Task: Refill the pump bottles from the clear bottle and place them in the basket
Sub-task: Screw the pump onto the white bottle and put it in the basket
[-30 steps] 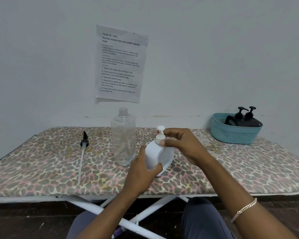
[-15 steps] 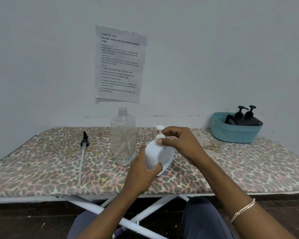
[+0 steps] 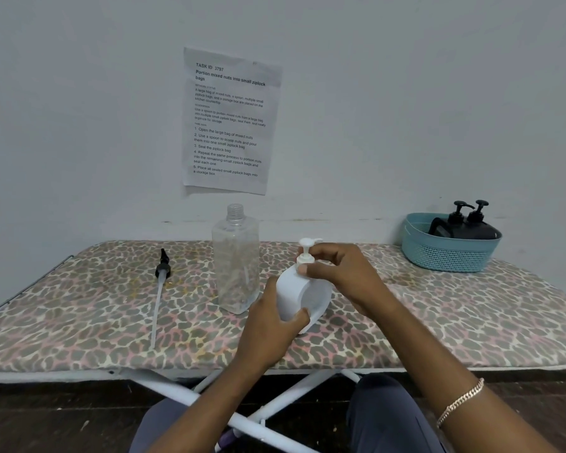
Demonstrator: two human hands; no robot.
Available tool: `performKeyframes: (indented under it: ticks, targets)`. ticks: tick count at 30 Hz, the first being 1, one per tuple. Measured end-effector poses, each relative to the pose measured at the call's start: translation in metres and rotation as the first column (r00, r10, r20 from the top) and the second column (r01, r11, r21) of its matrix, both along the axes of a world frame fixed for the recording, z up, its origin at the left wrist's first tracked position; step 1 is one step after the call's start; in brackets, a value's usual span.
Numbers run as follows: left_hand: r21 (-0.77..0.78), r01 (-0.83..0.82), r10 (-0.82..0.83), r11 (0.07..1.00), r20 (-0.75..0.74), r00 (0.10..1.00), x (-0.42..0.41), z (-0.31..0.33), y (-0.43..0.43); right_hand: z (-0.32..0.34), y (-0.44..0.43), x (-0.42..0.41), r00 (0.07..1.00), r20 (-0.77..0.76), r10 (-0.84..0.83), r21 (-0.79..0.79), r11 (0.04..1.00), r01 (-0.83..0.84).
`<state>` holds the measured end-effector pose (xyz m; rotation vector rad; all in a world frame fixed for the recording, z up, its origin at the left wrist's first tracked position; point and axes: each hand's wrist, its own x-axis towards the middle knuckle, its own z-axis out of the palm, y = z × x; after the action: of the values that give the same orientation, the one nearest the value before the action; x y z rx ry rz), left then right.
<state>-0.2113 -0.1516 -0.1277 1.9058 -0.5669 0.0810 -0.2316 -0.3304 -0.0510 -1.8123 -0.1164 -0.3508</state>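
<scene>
A round white pump bottle (image 3: 294, 291) stands near the front middle of the leopard-print board (image 3: 438, 318). My left hand (image 3: 272, 322) grips its body from the left. My right hand (image 3: 337, 273) pinches the collar of its white pump head (image 3: 306, 250) with thumb and fingers. Just left of it stands the clear square bottle (image 3: 236, 259), uncapped and looking almost empty. A teal basket (image 3: 448, 253) at the far right holds two black pump bottles (image 3: 468, 225).
A black pump head with a long white tube (image 3: 160, 289) lies on the board's left part. A printed sheet (image 3: 231, 120) is taped to the wall behind. The board's white crossed legs (image 3: 242, 420) and my knees are below its front edge.
The pump's nozzle has turned from pointing left to pointing right as my right hand twists the collar. My left hand and the bottle's body have stayed in place.
</scene>
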Motion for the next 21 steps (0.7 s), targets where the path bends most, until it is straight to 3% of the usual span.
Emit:
performKeyframes:
  ticks: [4, 6, 9, 13, 21]
  targets:
    - [-0.001, -0.003, 0.003, 1.000, 0.004, 1.000, 0.000, -0.001, 0.000, -0.007, 0.015, 0.001, 0.982, 0.076, -0.173, -0.052, 0.983, 0.177]
    - [0.003, -0.005, 0.005, 1.000, 0.005, 1.000, -0.001, -0.001, 0.000, -0.009, 0.016, 0.002, 0.981, 0.072, -0.179, -0.096, 0.978, 0.186]
    - [0.001, -0.005, 0.005, 1.000, 0.006, 1.000, -0.001, -0.001, 0.000, -0.002, 0.006, 0.001, 0.997, 0.021, -0.073, -0.113, 0.991, 0.075]
    - [0.006, -0.014, 0.013, 1.000, 0.008, 1.000, 0.000, 0.000, 0.001, 0.001, -0.009, 0.001, 0.990, -0.029, 0.136, 0.061, 0.989, -0.134]
    - [-0.030, -0.006, 0.006, 1.000, -0.005, 1.000, -0.001, 0.002, 0.001, -0.011, 0.013, 0.005, 0.990, 0.077, -0.118, 0.032, 0.993, 0.116]
